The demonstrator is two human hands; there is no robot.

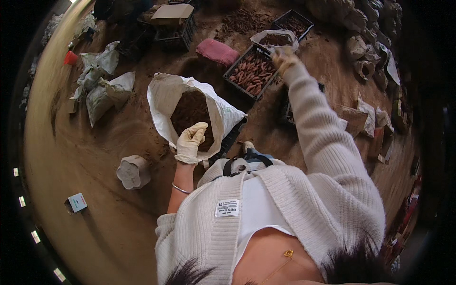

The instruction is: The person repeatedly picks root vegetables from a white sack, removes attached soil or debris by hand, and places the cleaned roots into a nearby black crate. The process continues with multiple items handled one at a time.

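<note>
My left hand (191, 142), in a pale glove, is above the mouth of a large white woven sack (156, 96) in front of me. Its fingers curl together, and I cannot tell whether anything is between them. Dark brown pieces, perhaps roots, fill the sack's inside (190, 107). My right arm reaches far forward; the gloved right hand (286, 61) is motion-blurred, so its grip is unclear. It is by the right corner of a black plastic crate (257, 95) of reddish tubers (252, 73), just below a smaller white sack (293, 40) with brown contents.
A pink sack (217, 52) lies left of the crate. Another crate (301, 25) stands behind the smaller sack. On the left are filled sacks (107, 94), a red container (70, 57), a pale scalloped stool (133, 172) and a small box (77, 202). Cardboard (351, 119) lies right.
</note>
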